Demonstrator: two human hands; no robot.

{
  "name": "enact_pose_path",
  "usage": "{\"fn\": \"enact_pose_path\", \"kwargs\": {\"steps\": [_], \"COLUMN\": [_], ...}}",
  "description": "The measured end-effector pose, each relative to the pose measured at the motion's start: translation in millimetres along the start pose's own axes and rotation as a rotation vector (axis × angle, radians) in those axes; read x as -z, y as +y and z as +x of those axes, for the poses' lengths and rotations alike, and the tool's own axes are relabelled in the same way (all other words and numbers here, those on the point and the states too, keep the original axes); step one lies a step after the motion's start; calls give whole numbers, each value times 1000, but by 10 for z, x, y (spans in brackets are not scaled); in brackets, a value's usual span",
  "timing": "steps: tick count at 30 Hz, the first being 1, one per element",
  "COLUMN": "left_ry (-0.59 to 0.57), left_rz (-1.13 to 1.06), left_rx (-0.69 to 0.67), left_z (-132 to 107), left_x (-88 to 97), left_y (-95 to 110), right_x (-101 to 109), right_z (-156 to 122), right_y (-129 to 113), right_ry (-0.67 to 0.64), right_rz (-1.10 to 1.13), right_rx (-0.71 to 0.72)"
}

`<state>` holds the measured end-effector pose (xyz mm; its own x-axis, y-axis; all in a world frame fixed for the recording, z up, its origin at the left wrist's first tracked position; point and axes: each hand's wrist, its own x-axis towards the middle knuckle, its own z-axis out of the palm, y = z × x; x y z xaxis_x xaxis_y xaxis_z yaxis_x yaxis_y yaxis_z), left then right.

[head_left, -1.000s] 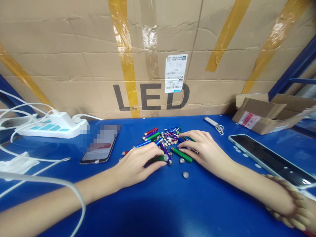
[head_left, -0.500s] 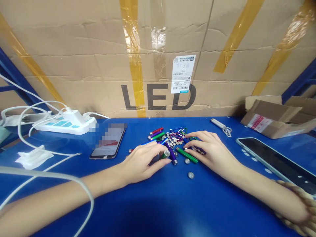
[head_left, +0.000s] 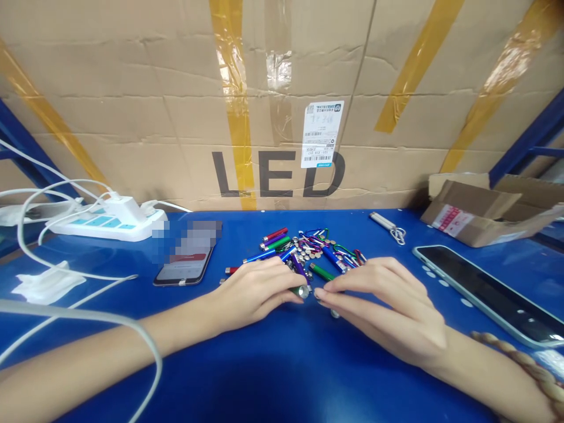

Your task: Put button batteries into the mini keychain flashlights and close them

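Green tube (head_left: 294, 289), one, silver-ended: held in the left hand (head_left: 253, 288), fingers curled closed around the barrel, open-looking end turned toward the right hand (head_left: 392, 308). Judged light and stiff, probably metal; likely slick and apt to roll if let go. Best gripped around the barrel, just behind the silver end, with the mouth left free.

Silver piece (head_left: 316, 294), one, small: pinched narrowly between right thumb and fingertips, near the tube's end but apart from it. Exact kind: impossible to tell. Likely rigid, easily dropped; best taken by the edges.

Just beyond the hands, on the blue table (head_left: 264, 382): second green tube (head_left: 322, 271), purple tube (head_left: 299, 267), blue tube (head_left: 333, 258), scattered small discs (head_left: 314, 255), coloured clips (head_left: 318, 235).

Farther out: left phone (head_left: 183, 274), right phone (head_left: 484, 296), power strip (head_left: 101, 229), open carton (head_left: 473, 214). Behind everything: large cardboard box (head_left: 132, 135), marked LED.
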<state>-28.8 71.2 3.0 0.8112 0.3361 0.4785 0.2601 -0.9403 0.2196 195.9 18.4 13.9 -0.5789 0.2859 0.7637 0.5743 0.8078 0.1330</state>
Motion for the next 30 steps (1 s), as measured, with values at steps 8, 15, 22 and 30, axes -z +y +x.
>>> {"fn": "enact_pose_path", "kwargs": {"steps": [8,15,22,30], "left_ry": [3,5,-2,43], "left_rz": [137,107,140,127], "left_rx": [-143,-76,-136,-1], "left_z": [3,-11,-10,-6], "left_x": [-25,-15,-31,-36], "left_y": [24,20,17,22], "right_x": [24,-42,-25,-38], "right_z": [33,19,26,17], "right_y": [-8,-4,-7,57], "right_ry": [-52,-71,-113,-94], "right_rz": [-29,-28,-31,7], "right_rx": [134,173,116,0]}}
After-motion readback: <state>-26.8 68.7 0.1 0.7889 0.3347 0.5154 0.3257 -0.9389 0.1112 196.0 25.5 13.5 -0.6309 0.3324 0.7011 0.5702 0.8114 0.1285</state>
